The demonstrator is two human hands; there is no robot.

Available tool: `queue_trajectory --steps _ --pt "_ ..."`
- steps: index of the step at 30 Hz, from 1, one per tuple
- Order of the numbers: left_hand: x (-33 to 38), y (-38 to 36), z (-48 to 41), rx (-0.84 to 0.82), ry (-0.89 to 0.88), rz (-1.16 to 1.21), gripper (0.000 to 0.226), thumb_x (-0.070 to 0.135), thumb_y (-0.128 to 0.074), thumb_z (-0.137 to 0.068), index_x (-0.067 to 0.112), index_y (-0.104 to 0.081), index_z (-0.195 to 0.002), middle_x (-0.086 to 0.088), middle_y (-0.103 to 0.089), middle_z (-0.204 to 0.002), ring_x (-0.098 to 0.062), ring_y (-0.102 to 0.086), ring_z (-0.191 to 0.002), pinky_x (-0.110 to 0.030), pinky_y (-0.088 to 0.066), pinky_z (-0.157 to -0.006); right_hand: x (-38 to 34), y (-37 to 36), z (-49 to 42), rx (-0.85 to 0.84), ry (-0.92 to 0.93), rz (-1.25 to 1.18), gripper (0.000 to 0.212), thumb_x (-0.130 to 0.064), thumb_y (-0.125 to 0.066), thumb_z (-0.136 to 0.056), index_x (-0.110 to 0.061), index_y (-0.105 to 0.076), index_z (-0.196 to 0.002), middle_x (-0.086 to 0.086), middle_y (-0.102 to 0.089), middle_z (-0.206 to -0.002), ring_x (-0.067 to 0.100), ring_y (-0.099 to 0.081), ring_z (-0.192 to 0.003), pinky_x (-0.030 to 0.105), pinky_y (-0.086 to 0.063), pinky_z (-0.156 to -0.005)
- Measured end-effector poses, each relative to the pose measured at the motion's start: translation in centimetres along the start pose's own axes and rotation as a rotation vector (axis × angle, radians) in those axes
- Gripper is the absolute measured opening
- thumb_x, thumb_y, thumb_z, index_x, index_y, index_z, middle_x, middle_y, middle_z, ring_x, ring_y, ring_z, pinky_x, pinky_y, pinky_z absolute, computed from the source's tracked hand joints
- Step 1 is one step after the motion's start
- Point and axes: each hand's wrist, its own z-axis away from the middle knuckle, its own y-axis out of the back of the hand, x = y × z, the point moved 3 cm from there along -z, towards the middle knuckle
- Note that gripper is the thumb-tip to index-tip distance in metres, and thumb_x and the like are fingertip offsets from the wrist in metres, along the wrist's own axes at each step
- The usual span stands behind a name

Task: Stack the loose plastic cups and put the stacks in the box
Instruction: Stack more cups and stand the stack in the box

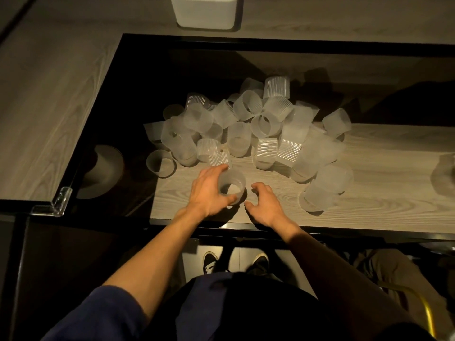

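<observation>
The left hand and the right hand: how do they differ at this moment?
The left hand grips a frosted cup; the right hand holds nothing. The left hand's fingers wrap the cup; the right hand's fingers curl loosely beside it. Both are above the table, before the pile of cups.

Black-framed glass table [270,44], wood-grain floor [49,94], dim light.

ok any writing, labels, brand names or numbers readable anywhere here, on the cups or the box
No readable text anywhere in this view.
loose cups: ribbing only, no print.
cup in the left hand: plain.
box: blank white side, top cut off by the frame.
shoes: too dark to show any lettering.
</observation>
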Motion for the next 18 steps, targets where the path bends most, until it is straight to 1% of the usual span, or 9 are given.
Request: queue_trajectory --steps 2,4,6,9,11,14,16,18 --pt "-0.3 -0.6 0.0 -0.016 0.028 0.036 0.095 0.036 -0.088 -0.068 0.019 -0.041 -0.149 -0.003 -0.052 -0.144 -0.023 -0.046 -0.133 -0.039 -0.039 -0.112 0.1 0.1 0.1 -0.013 -0.009 -0.004 0.064 -0.024 -0.072 -0.091 -0.017 -0.042 -0.147 0.007 -0.047 -0.145 0.024 -0.052 -0.132 0.036 -0.044 -0.109" --pt "-0.6 -1.0 0.0 -0.043 0.066 0.100 0.095 0.033 -0.089 -0.069 0.019 -0.040 -0.150 -0.004 -0.053 -0.143 -0.023 -0.049 -0.130 -0.033 -0.040 -0.108 0.0 0.6 0.2 0.029 0.012 -0.010 0.058 -0.020 -0.071 -0.091 -0.016 -0.047 -0.144 0.006 -0.053 -0.139 0.021 -0.055 -0.127 0.033 -0.045 -0.105" --pt "-0.6 -1.4 -0.3 -0.064 0.072 0.098 0.095 0.033 -0.089 -0.070 0.021 -0.040 -0.150 -0.004 -0.054 -0.141 -0.023 -0.050 -0.128 -0.032 -0.041 -0.105 -0.3 1.6 0.6 0.143 0.044 -0.021 0.044 -0.015 -0.065 -0.093 -0.016 -0.055 -0.136 0.002 -0.061 -0.126 0.020 -0.061 -0.114 0.029 -0.047 -0.094" --pt "0.0 -1.8 -0.9 -0.073 0.060 0.093 0.094 0.032 -0.090 -0.069 0.022 -0.040 -0.149 -0.004 -0.053 -0.143 -0.024 -0.050 -0.129 -0.035 -0.042 -0.107 -0.9 3.3 1.3 0.330 0.102 -0.049 0.026 -0.013 -0.055 -0.097 -0.016 -0.065 -0.120 -0.001 -0.069 -0.112 0.017 -0.063 -0.098 0.031 -0.051 -0.085" --pt "0.5 -2.3 -1.3 -0.081 0.053 0.103 0.094 0.031 -0.090 -0.067 0.023 -0.041 -0.148 -0.005 -0.052 -0.143 -0.025 -0.050 -0.129 -0.040 -0.044 -0.109 -1.1 4.5 1.7 0.416 0.135 -0.079 0.020 -0.012 -0.057 -0.096 -0.015 -0.068 -0.112 -0.001 -0.070 -0.105 0.014 -0.061 -0.092 0.031 -0.051 -0.081" --pt "1.6 -3.4 -1.5 -0.119 0.054 0.144 0.095 0.029 -0.091 -0.067 0.027 -0.040 -0.147 -0.005 -0.053 -0.141 -0.026 -0.051 -0.127 -0.045 -0.045 -0.109 -1.3 6.6 2.6 0.550 0.177 -0.117 0.016 -0.011 -0.061 -0.092 -0.015 -0.070 -0.104 -0.002 -0.070 -0.098 0.011 -0.059 -0.086 0.027 -0.045 -0.076" --pt "2.1 -4.1 -1.6 -0.144 0.036 0.164 0.096 0.028 -0.090 -0.068 0.027 -0.037 -0.148 -0.005 -0.053 -0.140 -0.026 -0.051 -0.127 -0.044 -0.044 -0.109 -1.4 8.3 3.2 0.629 0.215 -0.108 0.013 -0.011 -0.061 -0.091 -0.015 -0.070 -0.100 -0.002 -0.069 -0.095 0.011 -0.059 -0.084 0.030 -0.047 -0.075" --pt "2.4 -4.8 -1.7 -0.166 0.009 0.174 0.095 0.027 -0.089 -0.072 0.027 -0.035 -0.150 -0.006 -0.052 -0.143 -0.026 -0.049 -0.129 -0.039 -0.043 -0.109 -1.3 10.2 3.8 0.702 0.268 -0.069 0.012 -0.009 -0.061 -0.091 -0.012 -0.069 -0.099 0.001 -0.067 -0.093 0.013 -0.058 -0.083 0.032 -0.050 -0.073"
